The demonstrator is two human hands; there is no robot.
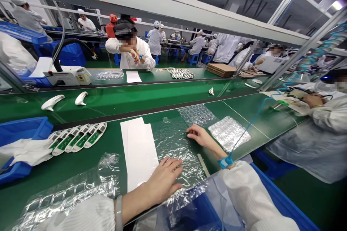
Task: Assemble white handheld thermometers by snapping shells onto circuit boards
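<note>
My left hand (165, 177) lies flat, fingers spread, on a crinkled clear plastic sheet (173, 140) whose near end hangs over the table edge. Nothing shows in its grasp. At the sheet's right side is my right hand (200, 136), with loosely bent fingers by the plastic and no object visible in them. A blue strap (225, 161) circles the right wrist. White paper sheets (141, 151) lie left of the plastic. Between my forearms, a thin pale strip (203, 165) rests on the green table.
Clear pocketed plastic sheets (67, 198) lie front left; others (197, 114) and a silvery stack (230, 133) sit right. White housings with green circuit boards (78, 138) adjoin a blue bin (27, 130). White parts (52, 102) lie on the green belt. A co-worker (135, 52) sits opposite.
</note>
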